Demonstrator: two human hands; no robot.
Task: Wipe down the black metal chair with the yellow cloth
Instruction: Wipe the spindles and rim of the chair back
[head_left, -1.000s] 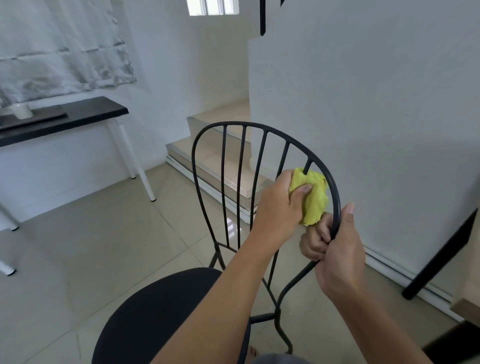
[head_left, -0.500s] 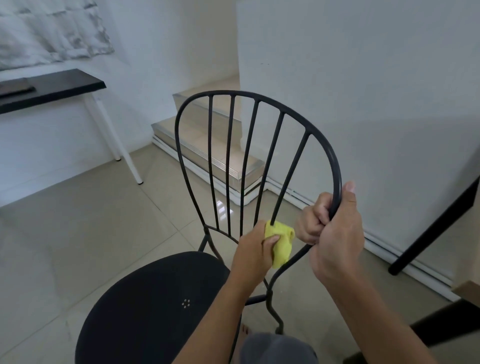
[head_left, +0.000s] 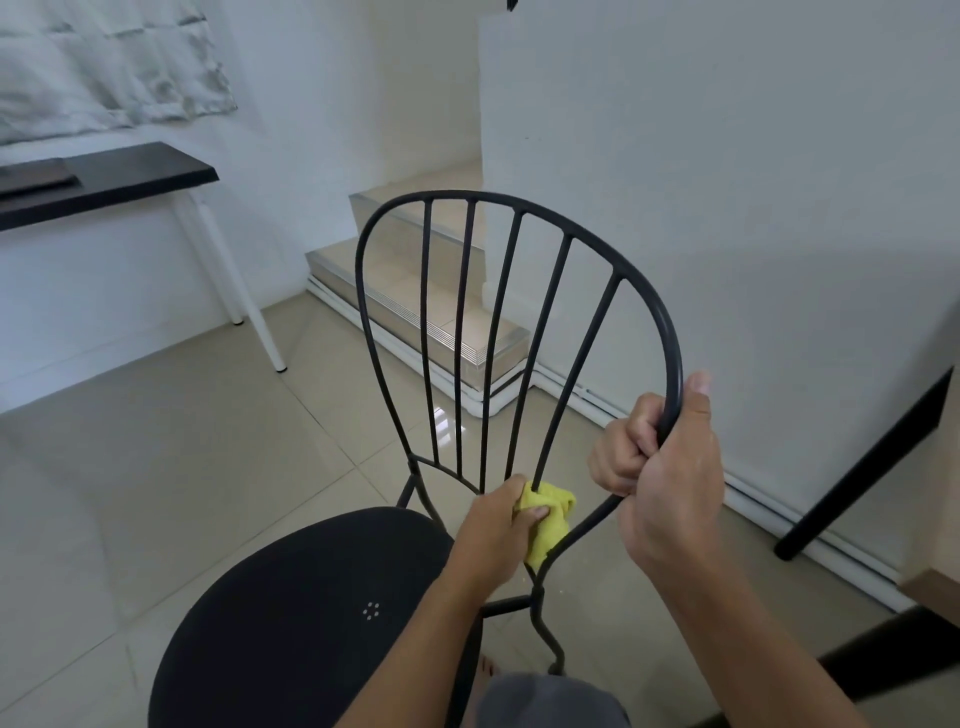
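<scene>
The black metal chair (head_left: 291, 613) stands in front of me, with a round seat and a curved back of thin vertical bars. My left hand (head_left: 496, 535) grips the bunched yellow cloth (head_left: 549, 519) around the lower end of one of the right-hand back bars, just above the seat. My right hand (head_left: 660, 467) is wrapped around the right side of the back frame, thumb up along the rim. Part of the cloth is hidden under my fingers.
A dark-topped table with white legs (head_left: 104, 176) stands at the left wall. Tiled steps (head_left: 415, 306) rise behind the chair beside a white wall. A black table leg (head_left: 862, 467) slants at the right. My bare toes (head_left: 488, 667) show under the chair.
My left hand slid the cloth down from the top right of the back to the bars' lower ends, then onto a bar further left. My right hand kept its grip.
</scene>
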